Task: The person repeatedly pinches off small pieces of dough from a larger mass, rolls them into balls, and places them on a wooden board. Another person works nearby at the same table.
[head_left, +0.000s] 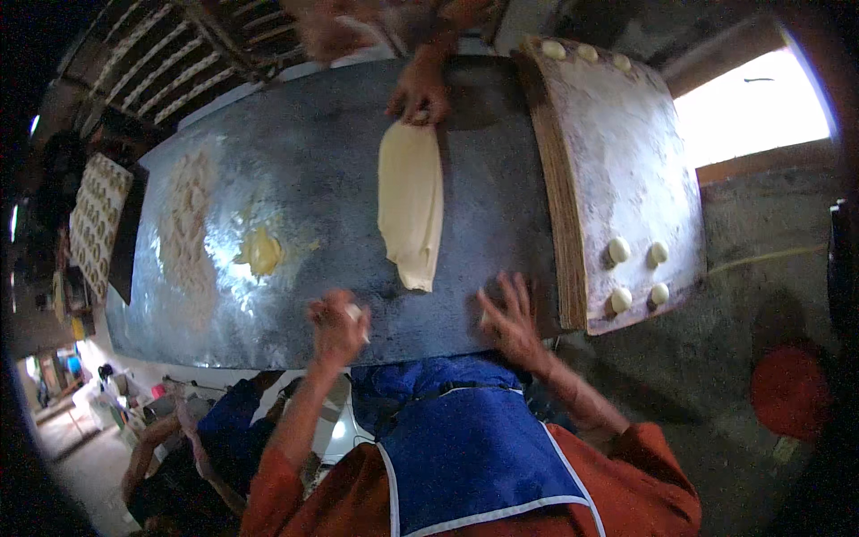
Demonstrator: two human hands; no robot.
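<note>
My left hand [338, 328] is closed at the near edge of the dark work table [322, 170], with a small piece of white dough [354, 312] showing between the fingers. My right hand [514, 324] lies on the table to the right, fingers spread. Something pale shows beside its thumb, perhaps dough, mostly covered by the hand. Between and beyond my hands stretches a long flat strip of pale dough [411, 201]. A co-worker's hand [420, 91] touches its far end; another hand across the table is smeared by motion.
Stacked boards [635, 179] stand at the right, with several round dough balls [619, 250] on top. A yellowish smear [262, 252] and scattered flour [188, 215] lie on the table's left part. Beyond sits a tray of small pieces [98, 219]. Another person [215, 438] is at lower left.
</note>
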